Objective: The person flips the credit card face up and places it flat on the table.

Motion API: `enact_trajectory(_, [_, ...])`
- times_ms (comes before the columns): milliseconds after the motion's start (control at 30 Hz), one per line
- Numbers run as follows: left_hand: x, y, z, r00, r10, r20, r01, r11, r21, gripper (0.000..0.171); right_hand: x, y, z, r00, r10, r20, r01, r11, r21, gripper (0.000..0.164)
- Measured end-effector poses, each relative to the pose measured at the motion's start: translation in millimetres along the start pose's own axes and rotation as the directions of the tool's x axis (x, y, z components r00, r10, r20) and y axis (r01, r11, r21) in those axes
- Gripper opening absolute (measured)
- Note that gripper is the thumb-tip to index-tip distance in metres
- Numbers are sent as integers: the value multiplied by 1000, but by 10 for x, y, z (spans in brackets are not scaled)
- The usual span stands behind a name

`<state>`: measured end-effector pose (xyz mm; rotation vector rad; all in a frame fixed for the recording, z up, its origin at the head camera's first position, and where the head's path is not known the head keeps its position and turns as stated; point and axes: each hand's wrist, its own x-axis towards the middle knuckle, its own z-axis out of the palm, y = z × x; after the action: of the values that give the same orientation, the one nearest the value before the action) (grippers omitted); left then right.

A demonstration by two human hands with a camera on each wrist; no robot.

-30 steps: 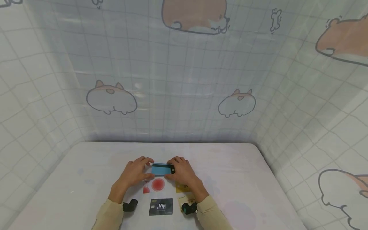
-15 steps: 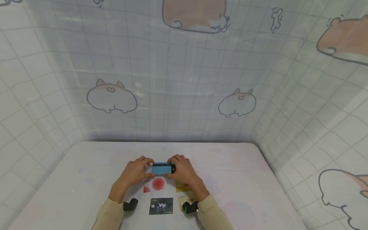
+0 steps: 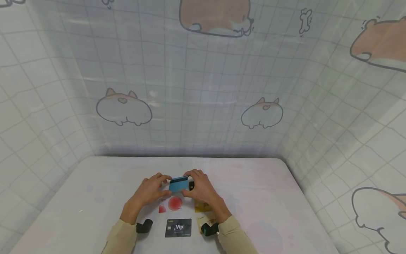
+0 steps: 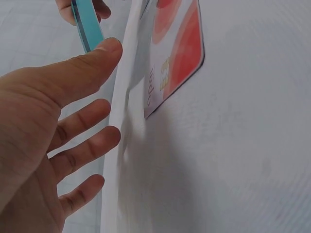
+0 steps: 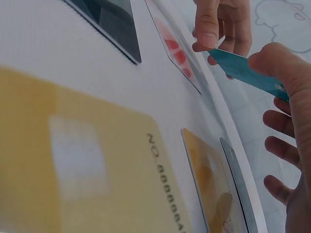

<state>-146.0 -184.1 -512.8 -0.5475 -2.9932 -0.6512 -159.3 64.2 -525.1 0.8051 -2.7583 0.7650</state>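
A blue bank card with a dark magnetic stripe is held tilted above the table, its right end higher. My left hand pinches its left end between thumb and fingers. At the other end, my right hand grips the card between thumb and fingers, as the right wrist view also shows. Below the hands lies a white card with red circles. Nearer me is a black Vip card. A dark card shows partly behind the right hand.
A gold card and a pale yellow card lie under the right forearm, partly hidden. Black wrist devices sit by both cuffs. Cartoon-printed curtain walls rise around the white table.
The blue card has risen slightly and tilted, right end up, from a level position. Both hands keep their hold on it; the other cards have not moved.
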Motion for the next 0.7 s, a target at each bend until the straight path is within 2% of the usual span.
enact_trajectory(267, [-7,-7,-7,1000,5,3,-5,1000,-4,57,-11,-54,-3,999,30,21,-32,992,121,63])
enact_trajectory(433, [-3,-17,8,1000,28,-14,-28,1000,-2,57,-24,-84,14,997,54,64,-68,963,260,64])
enact_trajectory(567, [3,-13,9,999,33,-6,-33,999,-18,57,-20,-102,37,997,-10,80,-21,928,371,65])
enact_trajectory(700, [7,-8,-3,1000,28,2,-28,999,-30,58,-8,-106,57,995,-66,74,29,911,412,66])
